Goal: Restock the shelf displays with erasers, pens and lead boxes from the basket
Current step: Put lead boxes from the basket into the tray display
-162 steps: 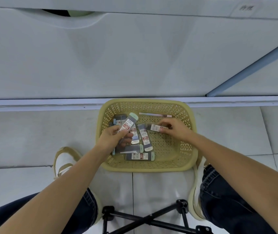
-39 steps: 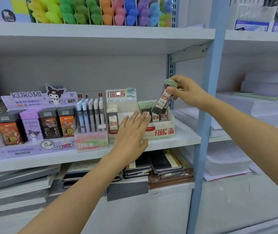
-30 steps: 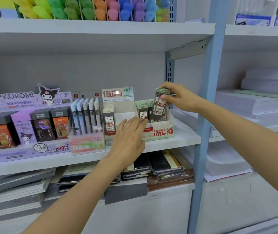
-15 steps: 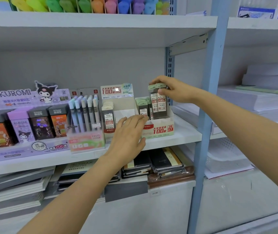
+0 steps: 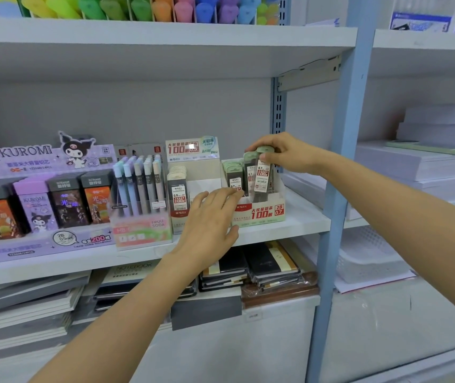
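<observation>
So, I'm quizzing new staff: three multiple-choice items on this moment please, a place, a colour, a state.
1. Where is the lead box that the right hand holds? A. in the basket B. in the 0.7 display C. on the floor
2. What colour is its cap? A. green B. red C. black
3. How is the left hand? A. gripping a pen B. fisted C. flat on the display's front
1 B: its foot is behind the display's front wall. 2 A: it shows pale green. 3 C: its straight fingers lie there.
</observation>
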A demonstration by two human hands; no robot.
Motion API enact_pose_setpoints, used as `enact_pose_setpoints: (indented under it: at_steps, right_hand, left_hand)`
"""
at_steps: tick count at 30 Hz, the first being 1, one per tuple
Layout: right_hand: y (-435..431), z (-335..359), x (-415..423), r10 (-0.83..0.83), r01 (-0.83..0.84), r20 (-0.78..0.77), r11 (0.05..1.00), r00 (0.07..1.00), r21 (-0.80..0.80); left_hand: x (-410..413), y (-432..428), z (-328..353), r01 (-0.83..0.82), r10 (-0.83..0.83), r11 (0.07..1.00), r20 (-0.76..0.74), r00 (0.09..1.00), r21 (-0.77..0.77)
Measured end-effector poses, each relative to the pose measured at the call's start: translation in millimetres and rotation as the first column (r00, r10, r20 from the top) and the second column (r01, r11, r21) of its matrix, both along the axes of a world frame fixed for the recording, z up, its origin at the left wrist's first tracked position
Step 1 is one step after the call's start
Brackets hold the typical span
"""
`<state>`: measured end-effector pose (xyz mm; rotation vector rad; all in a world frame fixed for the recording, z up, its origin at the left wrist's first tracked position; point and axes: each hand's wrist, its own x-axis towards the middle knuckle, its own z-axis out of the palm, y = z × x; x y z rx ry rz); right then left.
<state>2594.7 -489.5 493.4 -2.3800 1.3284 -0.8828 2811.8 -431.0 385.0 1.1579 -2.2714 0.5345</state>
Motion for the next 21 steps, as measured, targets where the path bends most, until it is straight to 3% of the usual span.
enact_pose_setpoints:
  at_steps: [3, 7, 9, 12, 21]
  right_hand:
    - [-0.3, -3.9, -2.1, 0.022, -0.023, 0.038, 0.999, 0.999, 0.038]
    - [1.3, 7.0, -13.0, 0.029, 0.012, 0.321, 0.992, 0.947, -0.126]
    - [2.7, 15.0, -21.9, 0.044, 0.045, 0.391, 0.975, 0.919, -0.217]
    - [2.9, 14.7, -28.5, 0.000, 0.096, 0.355, 0.963, 0.935, -0.251]
    - [-5.1, -16.8, -9.5, -0.105, 0.120, 0.113, 0.984, 0.988, -0.135]
  left_hand:
    - [0.3, -1.0, -0.2, -0.001, 0.001, 1.000, -0.001, 1.000, -0.002]
    - [0.2, -1.8, -1.5, -0.004, 0.004, 1.000, 0.005, 1.000, -0.004]
    - [0.0, -2.6, -2.1, -0.006, 0.006, 1.000, 0.003, 1.000, -0.009]
    - [-0.7, -3.2, -3.4, -0.012, 0.012, 1.000, 0.006, 1.000, -0.022]
    - [-2.5, -0.7, -5.2, -0.023, 0.023, 0.999, 0.018, 1.000, -0.025]
